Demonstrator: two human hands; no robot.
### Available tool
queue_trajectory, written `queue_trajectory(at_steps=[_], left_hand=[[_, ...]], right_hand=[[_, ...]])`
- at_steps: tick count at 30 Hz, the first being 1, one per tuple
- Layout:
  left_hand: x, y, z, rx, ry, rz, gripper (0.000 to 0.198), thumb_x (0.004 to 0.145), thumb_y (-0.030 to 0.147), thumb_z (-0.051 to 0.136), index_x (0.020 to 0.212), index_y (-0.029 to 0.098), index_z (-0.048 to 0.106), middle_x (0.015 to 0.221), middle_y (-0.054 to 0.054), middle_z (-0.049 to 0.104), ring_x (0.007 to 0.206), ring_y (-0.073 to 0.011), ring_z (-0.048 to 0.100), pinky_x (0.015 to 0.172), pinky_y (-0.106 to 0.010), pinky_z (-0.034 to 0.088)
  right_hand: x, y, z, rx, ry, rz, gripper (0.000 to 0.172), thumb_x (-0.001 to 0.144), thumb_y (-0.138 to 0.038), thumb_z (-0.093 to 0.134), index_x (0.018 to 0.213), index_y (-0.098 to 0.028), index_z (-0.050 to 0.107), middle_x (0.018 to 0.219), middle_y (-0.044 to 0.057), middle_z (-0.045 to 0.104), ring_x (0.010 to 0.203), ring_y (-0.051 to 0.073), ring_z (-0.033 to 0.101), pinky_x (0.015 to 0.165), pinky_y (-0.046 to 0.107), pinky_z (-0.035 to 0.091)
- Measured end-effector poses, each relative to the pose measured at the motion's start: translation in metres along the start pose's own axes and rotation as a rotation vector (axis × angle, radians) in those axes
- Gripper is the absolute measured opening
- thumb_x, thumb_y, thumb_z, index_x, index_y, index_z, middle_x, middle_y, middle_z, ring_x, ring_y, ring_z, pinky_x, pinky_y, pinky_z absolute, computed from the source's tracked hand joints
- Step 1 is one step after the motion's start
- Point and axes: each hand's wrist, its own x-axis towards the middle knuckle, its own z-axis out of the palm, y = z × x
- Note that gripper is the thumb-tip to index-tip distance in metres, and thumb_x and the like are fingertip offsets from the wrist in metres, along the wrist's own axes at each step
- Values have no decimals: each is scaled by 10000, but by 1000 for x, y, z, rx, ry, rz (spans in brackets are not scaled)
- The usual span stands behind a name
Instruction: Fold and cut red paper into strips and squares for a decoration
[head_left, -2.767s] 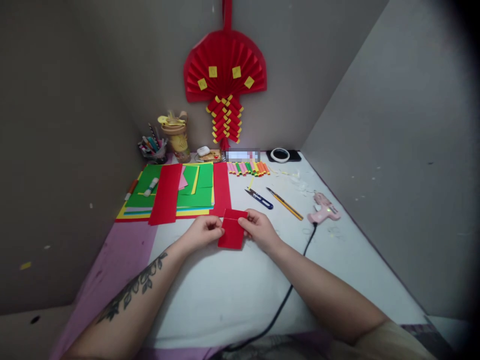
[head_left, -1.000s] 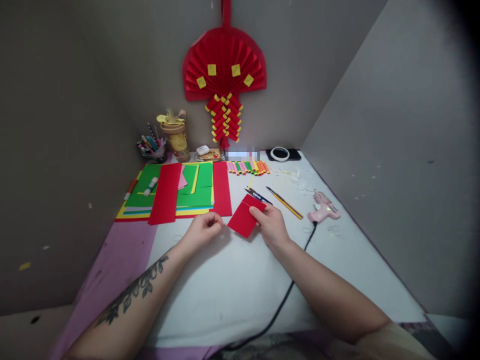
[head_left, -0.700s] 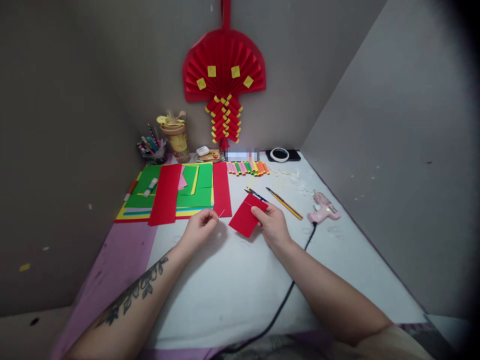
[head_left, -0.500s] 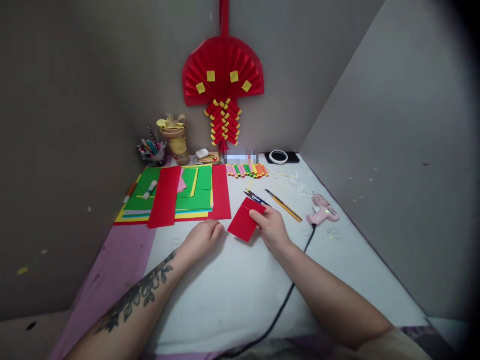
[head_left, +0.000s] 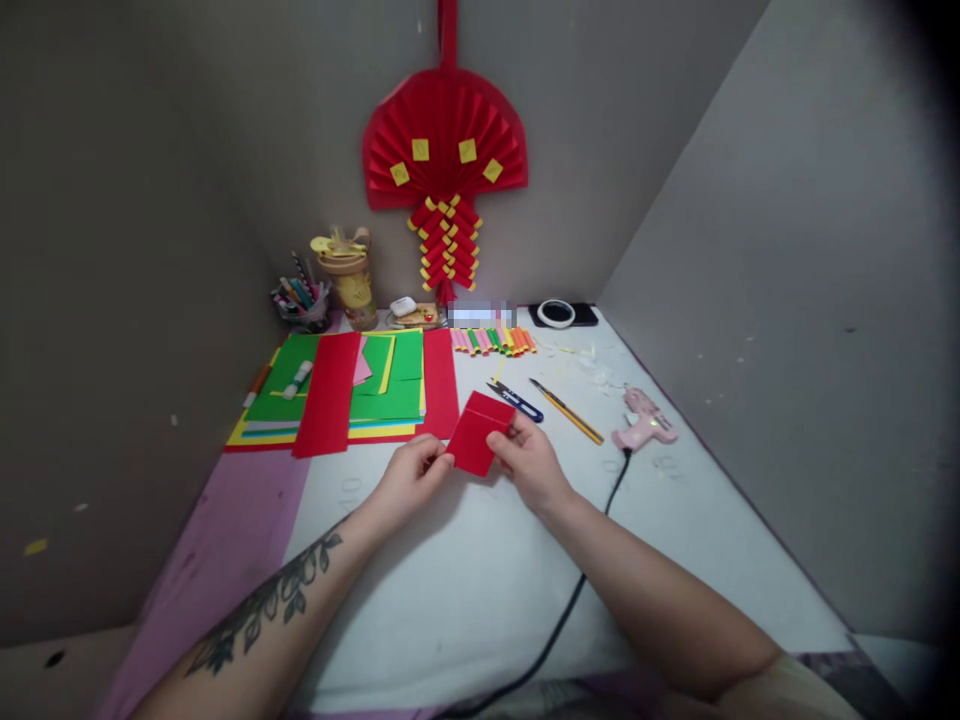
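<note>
A small red piece of paper [head_left: 480, 432] with a crease near its top edge is held up over the white tabletop. My right hand [head_left: 529, 462] grips it along its right side, thumb on the front face. At its lower left corner, my left hand [head_left: 416, 473] pinches the paper between thumb and curled fingers. Just behind the paper lie dark blue thread snips [head_left: 517, 400], and to their right a yellow craft knife [head_left: 568, 412]. Short paper rolls [head_left: 495, 342] in pink, green and orange stand in a row farther back.
Coloured paper sheets [head_left: 390, 405] are stacked at the left, with a glue stick [head_left: 298, 380] on them. A pink glue gun [head_left: 643, 420] sits at the right, its black cord [head_left: 577, 590] crossing the table. A red paper fan [head_left: 446, 140] hangs on the wall.
My left hand has come up to the red paper and now pinches its lower left corner. The paper has shifted slightly left and turned a little, uncovering more of the snips.
</note>
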Motion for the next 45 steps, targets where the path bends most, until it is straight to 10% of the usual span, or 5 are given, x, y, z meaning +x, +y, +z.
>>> queue_trajectory(at_steps=[19,30,35,40,45], left_hand=[[10,-16,-24,-111,260,-114,267,789,349,545,603,187,444,572,45,420,562,-106,401,536,-221,290],[16,-32,-16,-318,318,-191,268,757,411,570,634,185,495,559,55,442,522,-95,375,498,-211,292],[15,-28,-16,-338,335,-191,265,745,392,568,608,188,467,551,59,443,518,-94,380,503,-211,293],[9,-21,-9,-261,238,-142,264,768,365,561,616,186,439,557,59,419,532,-92,382,515,-207,284],[3,-10,-4,-183,28,-13,233,778,320,534,610,177,458,614,33,472,579,-104,429,543,-210,322]], right_hand=[[6,6,-12,-236,28,2,204,656,-337,726,600,-174,616,489,-48,471,438,86,364,433,228,276],[11,20,22,-1277,-299,-424,84,789,-175,603,847,-199,658,1299,114,463,1196,292,349,936,457,362],[16,8,0,-1162,-237,-510,159,782,-77,512,807,-184,627,1075,101,578,1056,241,450,909,408,389],[28,-24,-41,-1131,395,-539,243,850,-192,453,989,-165,651,1112,161,561,1094,311,425,954,510,317],[18,-17,-25,-521,87,-258,361,788,-428,576,1063,-195,604,927,76,614,724,183,539,676,321,441]])
